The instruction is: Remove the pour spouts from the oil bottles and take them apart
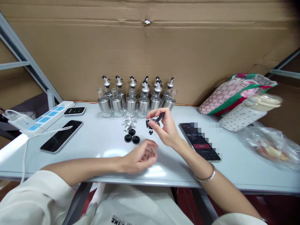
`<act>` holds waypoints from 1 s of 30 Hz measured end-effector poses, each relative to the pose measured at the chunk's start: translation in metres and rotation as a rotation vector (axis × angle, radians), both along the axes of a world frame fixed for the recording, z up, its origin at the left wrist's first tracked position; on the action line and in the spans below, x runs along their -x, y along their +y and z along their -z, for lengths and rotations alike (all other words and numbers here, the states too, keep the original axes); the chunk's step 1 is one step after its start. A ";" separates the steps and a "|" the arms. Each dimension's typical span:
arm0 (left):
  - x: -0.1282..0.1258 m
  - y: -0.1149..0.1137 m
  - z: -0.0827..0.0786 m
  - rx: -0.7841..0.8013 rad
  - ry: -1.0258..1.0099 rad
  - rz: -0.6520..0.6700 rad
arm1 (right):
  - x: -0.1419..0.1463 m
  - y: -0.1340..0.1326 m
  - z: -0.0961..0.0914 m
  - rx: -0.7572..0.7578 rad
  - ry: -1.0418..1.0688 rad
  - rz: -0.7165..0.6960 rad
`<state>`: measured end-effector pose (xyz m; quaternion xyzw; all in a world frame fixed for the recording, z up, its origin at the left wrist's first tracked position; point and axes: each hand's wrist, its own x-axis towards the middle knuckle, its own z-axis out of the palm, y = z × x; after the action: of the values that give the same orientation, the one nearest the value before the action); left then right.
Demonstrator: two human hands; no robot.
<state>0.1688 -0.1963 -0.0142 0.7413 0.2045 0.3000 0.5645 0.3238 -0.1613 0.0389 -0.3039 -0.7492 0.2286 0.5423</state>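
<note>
My right hand (pixel 162 126), raised over the table, pinches a small black lever (pixel 160 117); its lower end is partly hidden by my fingers. Lower and to the left, my left hand (pixel 142 156) is loosely curled, with nothing visible in it. Small black parts (pixel 150 132) lie below my right fingers. Left of them are several silver pourer spouts (pixel 129 123) in a pile and three round black stoppers (pixel 132 132). Behind stand glass oil bottles (pixel 131 104) with metal sleeves. The back ones carry silver spouts with black levers (pixel 119 80); several front ones have bare necks.
On the left are a white power strip (pixel 49 115), a small device (pixel 74 111) and a phone (pixel 61 137) with a cable. A second phone (pixel 199 142) lies right, near a dotted bottle (pixel 245 112), a patterned bag (pixel 229 93) and a plastic bag (pixel 269 145). Cardboard (pixel 93 56) stands behind.
</note>
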 end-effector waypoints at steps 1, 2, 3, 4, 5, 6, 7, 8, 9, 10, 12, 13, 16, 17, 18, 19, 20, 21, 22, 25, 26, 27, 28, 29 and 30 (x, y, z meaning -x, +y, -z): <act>-0.001 -0.005 0.003 0.102 -0.001 0.031 | 0.000 -0.001 0.002 -0.002 -0.059 0.006; -0.003 -0.006 0.005 0.180 -0.029 0.017 | -0.001 -0.002 0.004 -0.004 -0.124 0.013; -0.004 -0.005 0.005 0.247 -0.054 -0.003 | -0.001 -0.003 0.005 -0.008 -0.192 0.020; -0.004 -0.001 0.005 0.297 -0.078 -0.025 | -0.001 -0.004 0.007 -0.014 -0.263 0.023; -0.004 0.003 0.004 0.330 -0.094 -0.038 | -0.001 -0.004 0.008 -0.020 -0.334 0.024; -0.003 0.007 0.003 0.347 -0.098 -0.037 | -0.001 -0.004 0.009 -0.021 -0.402 0.028; -0.003 0.010 0.002 0.348 -0.097 -0.033 | -0.001 -0.004 0.010 -0.016 -0.461 0.036; -0.002 0.012 0.001 0.340 -0.097 -0.028 | -0.001 -0.003 0.010 -0.007 -0.510 0.050; -0.001 0.013 0.001 0.334 -0.101 -0.027 | -0.002 -0.002 0.010 0.001 -0.550 0.066; 0.000 0.013 0.000 0.336 -0.104 -0.023 | -0.003 -0.001 0.009 0.011 -0.584 0.078; 0.001 0.012 -0.001 0.369 -0.098 0.002 | -0.005 0.001 0.008 0.019 -0.640 0.083; 0.001 0.012 -0.001 0.390 -0.094 0.020 | -0.006 0.001 0.008 0.018 -0.666 0.076; 0.001 0.013 -0.002 0.420 -0.089 0.020 | -0.008 -0.001 0.008 0.016 -0.729 0.016; 0.000 0.014 -0.003 0.407 -0.072 0.002 | -0.007 -0.003 0.009 0.015 -0.748 -0.008; 0.000 0.014 -0.003 0.383 -0.044 -0.018 | -0.006 -0.005 0.009 0.017 -0.768 -0.029; -0.001 0.014 -0.004 0.351 -0.006 -0.037 | -0.005 -0.006 0.009 0.015 -0.787 -0.041; -0.001 0.013 -0.004 0.315 0.038 -0.049 | -0.004 -0.008 0.009 0.012 -0.807 -0.043; -0.001 0.012 -0.005 0.281 0.080 -0.058 | -0.003 -0.009 0.008 0.004 -0.827 -0.034; -0.001 0.011 -0.005 0.253 0.113 -0.062 | -0.002 -0.010 0.007 -0.008 -0.848 -0.015; 0.001 0.008 -0.003 0.185 0.176 -0.056 | -0.001 -0.010 0.003 -0.065 -0.935 0.068; 0.002 0.008 -0.003 0.161 0.198 -0.051 | -0.002 -0.009 0.003 -0.093 -0.967 0.091; 0.003 0.008 -0.002 0.142 0.220 -0.044 | -0.002 -0.009 0.004 -0.126 -0.993 0.103; 0.003 0.009 -0.001 0.127 0.237 -0.039 | -0.002 -0.008 0.005 -0.156 -1.007 0.099; 0.004 0.009 -0.001 0.106 0.252 -0.029 | -0.002 -0.008 0.006 -0.178 -1.002 0.095; 0.004 0.010 -0.002 0.076 0.260 -0.012 | -0.002 -0.008 0.007 -0.192 -0.979 0.095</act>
<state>0.1649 -0.1863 -0.0123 0.7508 0.2915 0.1968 0.5591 0.3253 -0.1689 0.0317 -0.3581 -0.9188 -0.0361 0.1624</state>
